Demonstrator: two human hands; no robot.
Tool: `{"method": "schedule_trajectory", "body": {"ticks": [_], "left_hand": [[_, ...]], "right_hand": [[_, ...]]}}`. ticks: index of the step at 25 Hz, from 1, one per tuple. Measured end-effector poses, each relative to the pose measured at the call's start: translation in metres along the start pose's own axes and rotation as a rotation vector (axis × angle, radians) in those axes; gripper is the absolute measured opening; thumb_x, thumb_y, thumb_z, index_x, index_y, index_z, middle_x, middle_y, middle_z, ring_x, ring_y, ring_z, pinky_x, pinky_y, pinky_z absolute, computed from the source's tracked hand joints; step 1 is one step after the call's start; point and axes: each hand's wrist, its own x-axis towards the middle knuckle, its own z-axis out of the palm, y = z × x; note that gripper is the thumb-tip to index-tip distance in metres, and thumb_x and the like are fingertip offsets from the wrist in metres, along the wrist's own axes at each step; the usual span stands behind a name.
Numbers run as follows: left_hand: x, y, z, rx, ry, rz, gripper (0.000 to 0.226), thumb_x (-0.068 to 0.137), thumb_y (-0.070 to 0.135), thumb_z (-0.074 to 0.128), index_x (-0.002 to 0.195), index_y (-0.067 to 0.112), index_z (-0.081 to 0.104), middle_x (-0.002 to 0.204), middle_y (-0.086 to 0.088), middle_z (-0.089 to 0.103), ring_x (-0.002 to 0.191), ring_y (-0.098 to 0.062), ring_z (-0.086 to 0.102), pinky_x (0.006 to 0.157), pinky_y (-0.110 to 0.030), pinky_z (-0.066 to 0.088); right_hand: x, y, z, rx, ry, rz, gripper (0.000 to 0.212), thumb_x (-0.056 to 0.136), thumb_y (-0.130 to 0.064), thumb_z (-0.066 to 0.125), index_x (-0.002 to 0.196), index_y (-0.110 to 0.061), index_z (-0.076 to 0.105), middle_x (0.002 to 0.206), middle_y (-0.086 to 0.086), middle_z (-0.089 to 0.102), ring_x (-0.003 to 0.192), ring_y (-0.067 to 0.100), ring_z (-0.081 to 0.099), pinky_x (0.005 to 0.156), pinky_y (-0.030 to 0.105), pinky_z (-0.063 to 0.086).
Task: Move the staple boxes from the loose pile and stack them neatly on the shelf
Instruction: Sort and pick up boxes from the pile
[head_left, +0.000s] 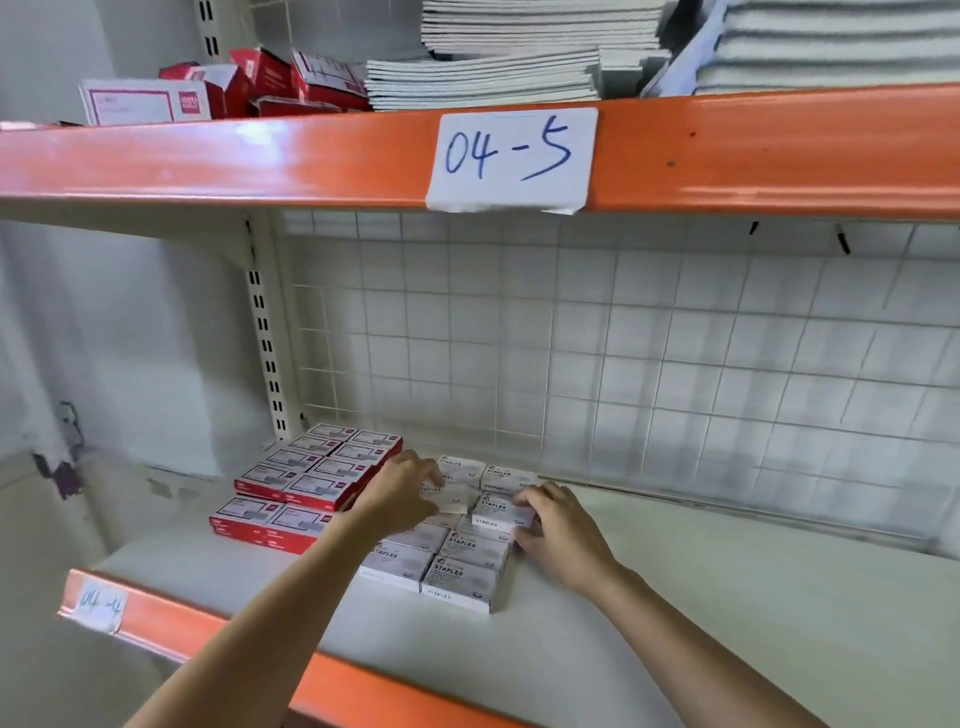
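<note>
Several white staple boxes (457, 561) lie in rows on the white shelf (727, 597), some two layers high. My left hand (400, 488) grips a white box (449, 496) on the upper layer. To its right, my right hand (558, 535) holds another white staple box (501, 512) by its right end, on top of the stack. Left of the white boxes sit neat stacks of red-and-white staple boxes (311, 483).
An orange beam (260, 644) edges the shelf front, with a paper label (101, 605) on it. A wire grid (623, 338) backs the shelf. The upper shelf beam (208, 161) carries notebooks (498, 62) and loose red boxes (270, 83).
</note>
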Motion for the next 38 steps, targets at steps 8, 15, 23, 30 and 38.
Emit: {"method": "schedule_trajectory", "body": {"ticks": [8, 15, 23, 30, 38], "left_hand": [[0.008, 0.000, 0.012, -0.054, 0.087, 0.003, 0.031, 0.084, 0.012, 0.067, 0.114, 0.017, 0.062, 0.120, -0.005, 0.046, 0.107, -0.019, 0.052, 0.090, -0.018, 0.045], [0.006, 0.014, 0.008, -0.001, 0.098, 0.105, 0.021, 0.084, 0.014, 0.064, 0.105, 0.014, 0.065, 0.114, -0.002, 0.053, 0.106, -0.015, 0.051, 0.091, -0.022, 0.044], [0.000, 0.105, 0.025, 0.147, 0.038, 0.390, 0.021, 0.088, 0.019, 0.049, 0.104, 0.013, 0.061, 0.111, -0.007, 0.054, 0.107, -0.024, 0.051, 0.085, -0.033, 0.046], [-0.008, 0.220, 0.075, 0.254, -0.099, 0.593, 0.029, 0.092, 0.029, 0.046, 0.116, 0.016, 0.056, 0.123, -0.008, 0.052, 0.119, -0.027, 0.048, 0.094, -0.034, 0.040], [-0.016, 0.363, 0.138, 0.108, -0.276, 0.786, 0.028, 0.095, 0.031, 0.044, 0.116, 0.017, 0.055, 0.122, -0.007, 0.050, 0.117, -0.024, 0.047, 0.095, -0.032, 0.039]], "right_hand": [[0.017, -0.010, 0.007, -0.052, 0.060, 0.079, 0.031, 0.089, -0.020, 0.055, 0.120, -0.016, 0.057, 0.119, 0.006, 0.038, 0.112, 0.022, 0.049, 0.094, 0.023, 0.038], [0.014, -0.004, -0.008, -0.099, -0.022, 0.046, 0.036, 0.090, -0.024, 0.053, 0.125, -0.017, 0.054, 0.122, 0.004, 0.044, 0.117, 0.019, 0.048, 0.096, 0.026, 0.038], [-0.037, 0.036, -0.063, -0.308, -0.188, -0.091, 0.035, 0.091, -0.014, 0.045, 0.126, -0.015, 0.049, 0.126, 0.001, 0.050, 0.117, 0.018, 0.048, 0.091, 0.027, 0.041], [-0.107, 0.103, -0.132, -0.490, -0.155, 0.099, 0.034, 0.091, -0.014, 0.044, 0.124, -0.013, 0.052, 0.127, 0.002, 0.051, 0.119, 0.020, 0.043, 0.093, 0.030, 0.041], [-0.213, 0.190, -0.215, -0.592, -0.067, 0.387, 0.039, 0.091, -0.018, 0.044, 0.130, -0.017, 0.050, 0.131, 0.001, 0.049, 0.124, 0.020, 0.039, 0.100, 0.031, 0.038]]}}
